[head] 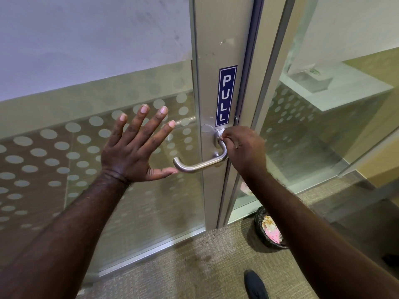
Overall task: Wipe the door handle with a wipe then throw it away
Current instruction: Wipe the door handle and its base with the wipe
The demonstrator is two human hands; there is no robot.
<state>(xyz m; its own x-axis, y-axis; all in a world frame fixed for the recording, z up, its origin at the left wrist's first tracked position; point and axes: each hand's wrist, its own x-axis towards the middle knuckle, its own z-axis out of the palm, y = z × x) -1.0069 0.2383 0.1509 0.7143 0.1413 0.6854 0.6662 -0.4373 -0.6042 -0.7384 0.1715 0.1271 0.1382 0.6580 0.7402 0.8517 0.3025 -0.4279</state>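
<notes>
Forearms reach toward the lever door handle point(200, 164): left hand point(131, 152) splayed flat on glass beside it; right hand point(244, 147) pinches the wipe point(220, 133) at its pivot. Rub along the lever's curve next.

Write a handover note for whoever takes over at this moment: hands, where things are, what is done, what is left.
Left hand: open, fingers spread, flat against the glass door beside the handle.
Right hand: closed around a white wipe, pressed on the handle's top end just under the PULL sign.
Done: wiping is under way at the base; how much of the lever is already clean cannot be told.
Left: wipe along the lever to its free end, then drop the wipe in the bin on the floor, right of the door.
</notes>
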